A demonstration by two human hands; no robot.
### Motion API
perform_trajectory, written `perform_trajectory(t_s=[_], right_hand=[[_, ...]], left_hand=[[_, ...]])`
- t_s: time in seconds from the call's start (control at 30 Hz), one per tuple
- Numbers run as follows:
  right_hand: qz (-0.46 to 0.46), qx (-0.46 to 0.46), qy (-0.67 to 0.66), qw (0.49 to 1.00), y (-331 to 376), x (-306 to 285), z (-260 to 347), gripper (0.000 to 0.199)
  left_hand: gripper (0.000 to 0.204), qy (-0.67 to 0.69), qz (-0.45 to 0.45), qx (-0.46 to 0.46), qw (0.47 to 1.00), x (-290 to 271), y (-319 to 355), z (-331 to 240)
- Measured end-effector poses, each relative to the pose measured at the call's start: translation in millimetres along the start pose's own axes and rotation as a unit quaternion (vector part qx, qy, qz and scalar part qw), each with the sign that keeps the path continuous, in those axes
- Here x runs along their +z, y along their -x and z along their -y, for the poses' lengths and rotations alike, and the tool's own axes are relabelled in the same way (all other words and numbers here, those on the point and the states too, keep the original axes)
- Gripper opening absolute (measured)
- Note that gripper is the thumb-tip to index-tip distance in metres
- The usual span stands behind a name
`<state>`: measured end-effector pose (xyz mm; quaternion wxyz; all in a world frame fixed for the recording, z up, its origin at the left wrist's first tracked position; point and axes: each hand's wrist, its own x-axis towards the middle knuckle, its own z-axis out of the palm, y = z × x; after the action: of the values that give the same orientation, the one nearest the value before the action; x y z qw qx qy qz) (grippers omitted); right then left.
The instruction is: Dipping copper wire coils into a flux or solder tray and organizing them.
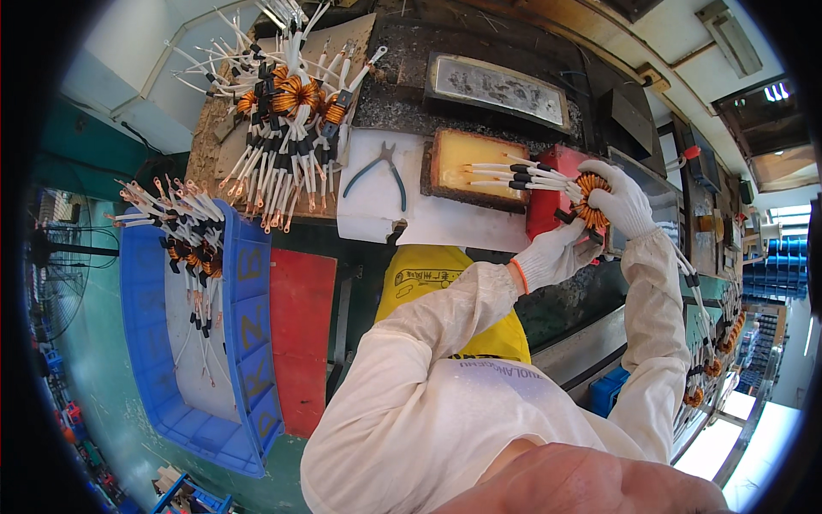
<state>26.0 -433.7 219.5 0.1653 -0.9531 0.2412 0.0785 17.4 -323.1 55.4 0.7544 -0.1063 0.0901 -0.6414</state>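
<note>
Where the fingers (597,169) of the gloved right hand (632,206) meet the coil (588,204): the copper-coloured ring is clamped at its upper right rim.
Gloved left hand (550,257): placed at the lower side of the same coil; whether its fingers are closed cannot be told.
White leads (548,176): extended leftward from the coil, with black sleeves (520,176) partway along; the tips are seen over the yellow block (454,150), contact being unclear.
Red box (541,214): located beneath the leads, beside the yellow block.
Silver-topped tray (501,88): set beyond the block on the bench (396,98).
Cutters (387,155): laid on white paper (467,220), handles spread, untouched by either hand.
Coil pile (295,94): heaped at the bench's left; many lead ends are coppery.
Blue bin (253,343): more leaded coils (195,255) are gathered at its far end.
Progress: a single coil is judged to be mid-handling, not yet set down; many others are grouped apart, but which groups are finished and which are left cannot be determined.
</note>
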Motion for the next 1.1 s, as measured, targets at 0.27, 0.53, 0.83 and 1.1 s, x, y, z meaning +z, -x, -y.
perform_trajectory(t_s=[0.27, 0.53, 0.83, 1.1], right_hand=[[-0.007, -0.009, -0.016, 1.000, 7.7, -7.7, -5.0, 0.051], [-0.061, -0.033, -0.044, 0.997, 13.6, -16.8, -36.9, 0.053], [-0.192, 0.038, -0.217, 0.956, -33.1, -1.1, -91.6, 0.053], [-0.205, 0.058, -0.250, 0.945, -63.1, 19.6, -110.8, 0.052]], left_hand=[[0.028, -0.009, -0.028, -0.004, 1.000, 9.7, -0.9, 7.0], [0.025, -0.070, -0.031, 0.009, 0.997, 12.4, -30.3, 15.1], [0.029, -0.208, 0.021, 0.090, 0.974, -5.9, -108.2, -18.9], [0.023, -0.226, -0.039, 0.108, 0.967, -11.9, -123.0, -34.8]])
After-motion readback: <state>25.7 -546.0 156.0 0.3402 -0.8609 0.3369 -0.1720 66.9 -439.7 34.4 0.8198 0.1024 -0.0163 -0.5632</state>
